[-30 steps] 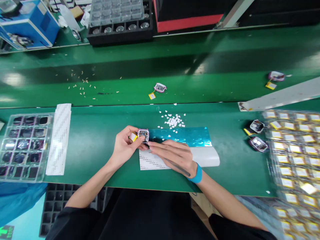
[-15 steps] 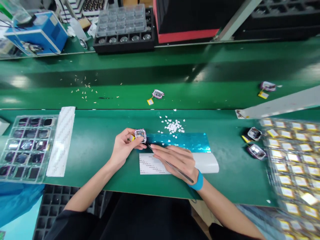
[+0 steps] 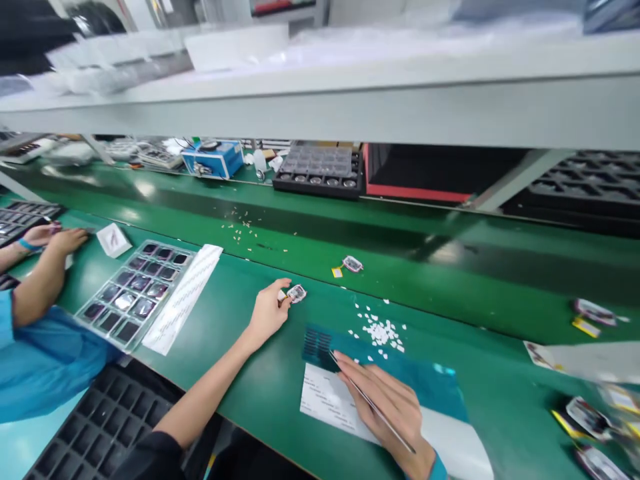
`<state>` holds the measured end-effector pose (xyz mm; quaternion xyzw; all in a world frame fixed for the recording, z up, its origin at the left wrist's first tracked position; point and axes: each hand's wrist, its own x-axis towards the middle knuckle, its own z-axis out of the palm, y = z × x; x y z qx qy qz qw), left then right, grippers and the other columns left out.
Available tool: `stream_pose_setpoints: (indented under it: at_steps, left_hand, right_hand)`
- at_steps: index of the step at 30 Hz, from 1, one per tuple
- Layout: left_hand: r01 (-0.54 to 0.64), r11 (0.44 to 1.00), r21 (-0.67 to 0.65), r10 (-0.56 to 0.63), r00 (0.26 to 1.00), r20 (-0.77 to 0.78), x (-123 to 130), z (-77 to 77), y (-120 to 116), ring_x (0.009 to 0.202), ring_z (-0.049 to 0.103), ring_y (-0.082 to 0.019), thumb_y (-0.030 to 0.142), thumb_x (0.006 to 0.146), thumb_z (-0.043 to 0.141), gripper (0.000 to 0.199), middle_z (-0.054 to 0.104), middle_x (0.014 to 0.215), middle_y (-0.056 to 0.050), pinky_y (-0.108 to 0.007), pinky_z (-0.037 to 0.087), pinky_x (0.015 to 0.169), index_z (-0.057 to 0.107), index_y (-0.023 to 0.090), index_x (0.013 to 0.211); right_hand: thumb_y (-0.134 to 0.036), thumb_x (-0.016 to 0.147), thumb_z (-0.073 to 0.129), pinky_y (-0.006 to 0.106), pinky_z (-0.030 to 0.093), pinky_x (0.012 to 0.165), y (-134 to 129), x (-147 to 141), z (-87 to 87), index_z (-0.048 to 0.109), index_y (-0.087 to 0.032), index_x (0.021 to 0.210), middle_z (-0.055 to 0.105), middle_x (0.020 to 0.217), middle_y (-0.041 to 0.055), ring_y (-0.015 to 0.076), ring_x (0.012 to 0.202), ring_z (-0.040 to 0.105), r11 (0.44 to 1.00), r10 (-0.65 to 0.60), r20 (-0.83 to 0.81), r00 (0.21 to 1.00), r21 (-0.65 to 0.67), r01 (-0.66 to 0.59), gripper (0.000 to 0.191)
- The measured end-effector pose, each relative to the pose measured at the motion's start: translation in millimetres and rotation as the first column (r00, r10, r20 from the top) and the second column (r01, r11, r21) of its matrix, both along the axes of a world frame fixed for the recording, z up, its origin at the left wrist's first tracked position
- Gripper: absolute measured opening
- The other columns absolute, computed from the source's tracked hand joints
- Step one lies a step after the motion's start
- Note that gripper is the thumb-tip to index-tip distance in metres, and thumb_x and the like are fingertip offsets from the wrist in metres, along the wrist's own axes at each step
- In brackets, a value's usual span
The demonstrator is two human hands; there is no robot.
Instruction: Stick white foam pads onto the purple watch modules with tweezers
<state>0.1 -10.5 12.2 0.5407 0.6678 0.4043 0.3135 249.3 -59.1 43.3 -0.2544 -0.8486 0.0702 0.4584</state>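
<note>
Step in hand: the left hand point(image 3: 267, 313) reaches forward over the green table point(image 3: 240, 347) toward the belt, fingers pinched on a small square device point(image 3: 297, 293); it looks to be setting that piece off at the far edge of the work area.
Left hand: closed in a pinch on the device, which sits at its fingertips, just short of the belt point(image 3: 450, 267).
Right hand: the right hand point(image 3: 387, 403) rests on the white sheet point(image 3: 325, 403), fingers closed around thin tweezers point(image 3: 370, 402) whose tip lies at the edge of the blue film point(image 3: 415, 377).
Device against right hand: well apart, up and to the left of it.
Next move calls for: a gentle release so the small yellow part beside the device does not snag.
Nearby: white scraps point(image 3: 380, 330) just beyond the film; another device point(image 3: 353, 264) lies on the belt; a clear tray point(image 3: 133, 293) to the left.
Co-worker: another person's hand point(image 3: 67, 239) rests at the far left.
</note>
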Motion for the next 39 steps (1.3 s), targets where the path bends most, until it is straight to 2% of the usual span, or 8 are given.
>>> stream_pose_setpoints:
  at_steps: [2, 4, 8, 11, 16, 24, 32, 39]
  left_hand:
    - [-0.023, 0.999, 0.031, 0.027, 0.99, -0.141, -3, -0.2, 0, 0.092, 0.073, -0.022, 0.005, 0.086, 0.059, 0.037, 0.066, 0.132, -0.012, -0.037, 0.058, 0.089, 0.066, 0.02, 0.119]
    - [-0.033, 0.999, 0.04, 0.042, 0.967, -0.252, -4, -0.6, 0, 0.097, 0.073, -0.023, 0.004, 0.089, 0.056, 0.037, 0.058, 0.142, -0.012, -0.039, 0.056, 0.093, 0.065, 0.021, 0.12]
    - [-0.039, 0.999, 0.02, 0.044, 0.911, -0.409, -7, -1.6, 2, 0.1, 0.071, -0.023, 0.007, 0.094, 0.058, 0.028, 0.064, 0.127, -0.012, -0.04, 0.056, 0.095, 0.067, 0.018, 0.117]
    - [-0.042, 0.999, -0.003, 0.035, 0.87, -0.492, -16, -0.1, 5, 0.109, 0.067, -0.025, 0.022, 0.097, 0.066, 0.022, 0.067, 0.121, -0.01, -0.047, 0.055, 0.097, 0.066, 0.015, 0.117]
    - [0.01, 0.999, -0.039, -0.03, 0.821, -0.57, -35, 4.1, 5, 0.107, 0.067, -0.025, 0.035, 0.097, 0.068, 0.028, 0.068, 0.119, -0.009, -0.048, 0.057, 0.095, 0.067, 0.014, 0.116]
    - [0.073, 0.996, 0.05, -0.03, 0.809, -0.587, -34, -6.0, 3, 0.106, 0.068, -0.024, 0.034, 0.1, 0.065, 0.028, 0.068, 0.121, -0.01, -0.046, 0.058, 0.092, 0.066, 0.015, 0.12]
    - [0.016, 0.987, 0.16, 0.059, 0.889, -0.453, -47, -21.4, 13, 0.099, 0.069, -0.022, 0.034, 0.1, 0.064, 0.026, 0.068, 0.118, -0.009, -0.042, 0.06, 0.087, 0.066, 0.016, 0.119]
    - [-0.025, 0.985, 0.172, 0.08, 0.944, -0.321, -58, -32.0, 20, 0.091, 0.069, -0.02, 0.035, 0.1, 0.065, 0.027, 0.069, 0.111, -0.008, -0.037, 0.061, 0.079, 0.065, 0.014, 0.118]
  right_hand:
    - [-0.003, 0.095, 0.063, 0.027, 0.066, 0.065, 0, -1, -2.6, 0.052, -0.022, 0.15, 0.08, 0.105, 0.0079, 0.0192, 0.076, 0.079, 0.999, 0.027, 0.004, 1.0, 0.035, -0.028, 0.06]
    - [-0.002, 0.095, 0.061, 0.028, 0.066, 0.064, 0, -3, -5.4, 0.053, -0.022, 0.149, 0.08, 0.104, 0.0088, 0.0201, 0.075, 0.079, 0.996, 0.064, 0.005, 0.998, 0.064, -0.064, 0.058]
    - [-0.002, 0.095, 0.058, 0.029, 0.066, 0.059, 5, -8, -11.0, 0.063, -0.022, 0.138, 0.08, 0.103, 0.0099, 0.0223, 0.072, 0.079, 0.993, 0.115, -0.082, 0.99, 0.048, -0.112, 0.048]
    - [-0.002, 0.094, 0.058, 0.031, 0.066, 0.057, 9, -10, -13.7, 0.068, -0.022, 0.13, 0.08, 0.102, 0.0098, 0.0244, 0.073, 0.079, 0.992, 0.126, -0.129, 0.984, 0.036, -0.122, 0.043]
    - [0.0, 0.093, 0.056, 0.034, 0.066, 0.056, 1, -12, -9.8, 0.065, -0.024, 0.135, 0.08, 0.103, 0.0098, 0.0255, 0.073, 0.078, 0.985, 0.16, -0.142, 0.977, 0.083, -0.149, 0.05]
    - [-0.004, 0.095, 0.055, 0.03, 0.062, 0.054, -13, -14, -4.0, 0.065, -0.018, 0.133, 0.08, 0.103, 0.011, 0.0204, 0.064, 0.074, 0.962, 0.196, -0.092, 0.976, 0.211, -0.173, 0.042]
    - [-0.008, 0.1, 0.055, 0.028, 0.057, 0.059, -18, -11, -2.8, 0.068, -0.01, 0.119, 0.08, 0.103, 0.012, 0.0169, 0.066, 0.069, 0.938, 0.175, -0.024, 0.984, 0.308, -0.159, 0.023]
    - [-0.015, 0.106, 0.045, 0.027, 0.048, 0.049, -9, -24, -24.7, 0.074, -0.014, 0.097, 0.081, 0.089, 0.0072, 0.0139, 0.053, 0.065, 0.91, 0.099, -0.185, 0.978, 0.414, -0.014, 0.03]
